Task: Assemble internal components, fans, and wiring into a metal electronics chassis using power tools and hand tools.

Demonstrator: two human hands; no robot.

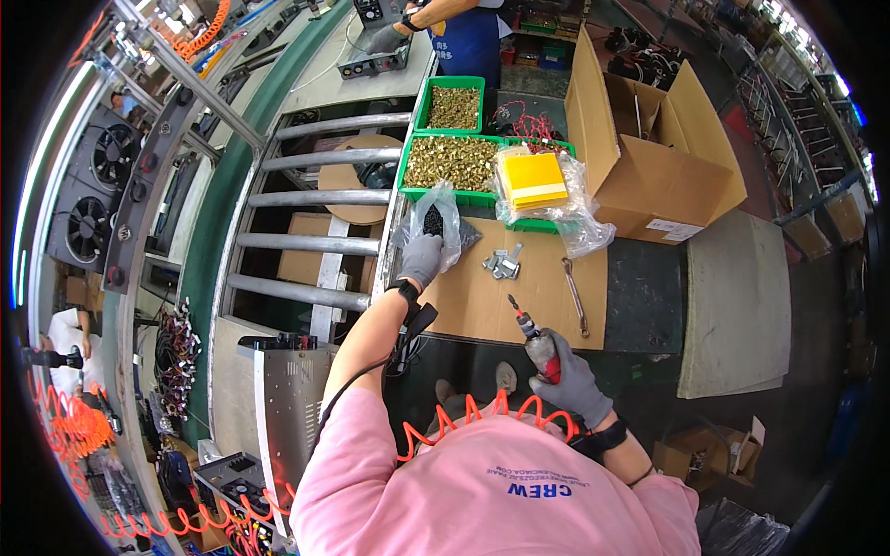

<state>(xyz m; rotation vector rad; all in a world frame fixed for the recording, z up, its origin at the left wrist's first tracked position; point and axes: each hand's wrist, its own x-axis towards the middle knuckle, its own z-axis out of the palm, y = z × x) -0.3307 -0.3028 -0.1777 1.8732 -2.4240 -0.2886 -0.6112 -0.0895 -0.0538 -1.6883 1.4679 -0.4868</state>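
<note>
My left hand [423, 260], in a grey glove, is at the mouth of a clear plastic bag [451, 225] of small black screws [433, 221]. Its fingers are drawn together against the screws; whatever they pinch is hidden. In front of my body my right hand [577, 389], also gloved, is wrapped round a red and grey power screwdriver [540, 349] whose bit points up and away. Between the bag and a long wrench [575, 298], a small pile of grey metal pieces [502, 263] lies on a flat cardboard sheet [464, 306].
Green bins [408, 179] of brass fittings stand behind the bag. A yellow pack [533, 180] in plastic wrap lies right of them, near an open carton [667, 181]. Left is a roller conveyor [306, 243]. An orange coiled hose [454, 424] crosses my chest. A co-worker [464, 42] works at the far end.
</note>
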